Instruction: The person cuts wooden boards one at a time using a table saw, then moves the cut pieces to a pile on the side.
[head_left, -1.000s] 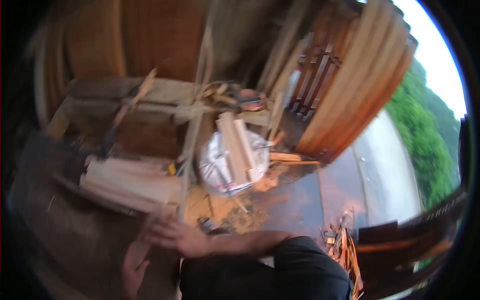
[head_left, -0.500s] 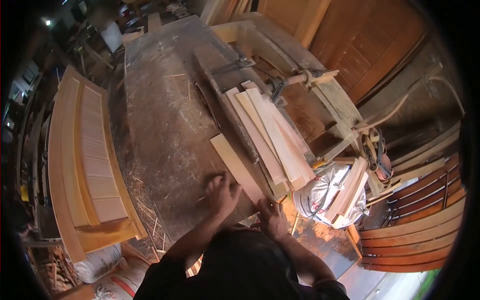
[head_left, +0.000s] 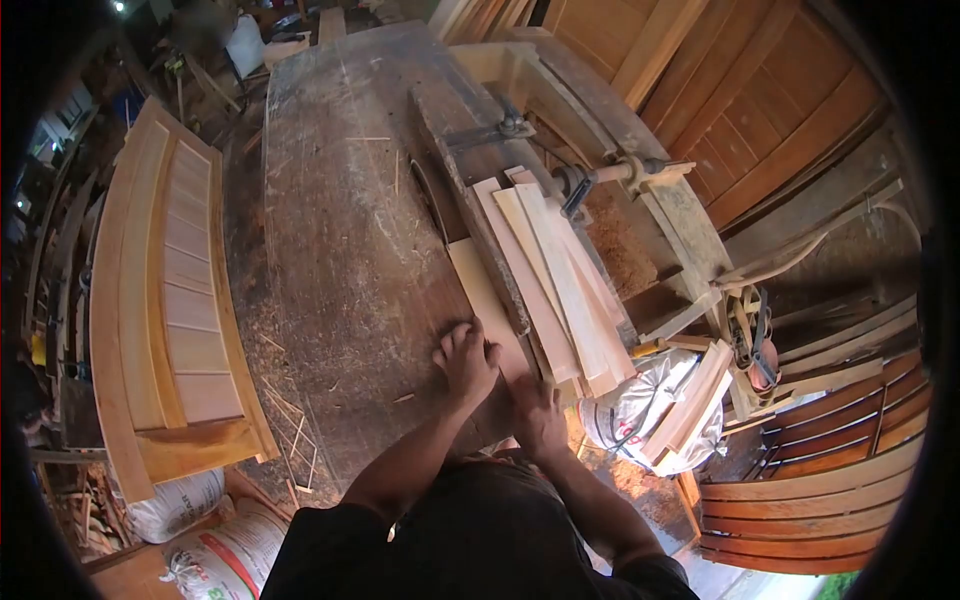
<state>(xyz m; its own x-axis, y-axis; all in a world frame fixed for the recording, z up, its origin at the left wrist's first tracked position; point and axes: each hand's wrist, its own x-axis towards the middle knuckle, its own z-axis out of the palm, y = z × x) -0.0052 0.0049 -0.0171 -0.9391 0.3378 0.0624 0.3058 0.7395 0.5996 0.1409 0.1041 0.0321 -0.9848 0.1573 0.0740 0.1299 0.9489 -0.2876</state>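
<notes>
A thin pale wooden board point(head_left: 487, 295) lies flat on the dark workbench point(head_left: 340, 230), along the left side of a long fence strip point(head_left: 470, 210). My left hand point(head_left: 467, 362) rests at the board's left edge, fingers bent and apart, thumb towards the board. At the near end, my right hand point(head_left: 540, 418) is closed around the board; its fingertips are partly hidden. Right of the fence lies a loose stack of thin wooden boards point(head_left: 550, 285). A dark curved strip point(head_left: 432, 195) touches the bench beyond the board's far end.
Clamps point(head_left: 575, 185) sit behind the stack, by a wooden frame point(head_left: 690, 240). A white sack point(head_left: 650, 400) with offcuts stands at the right. To the left leans a panelled door-like piece point(head_left: 165, 300). Slatted wood point(head_left: 810, 500) and sacks point(head_left: 235, 550) are lower down.
The board has slid forward and closer to the fence, both hands moving with it. My left hand's fingers are more bent. The camera view has shifted slightly.
</notes>
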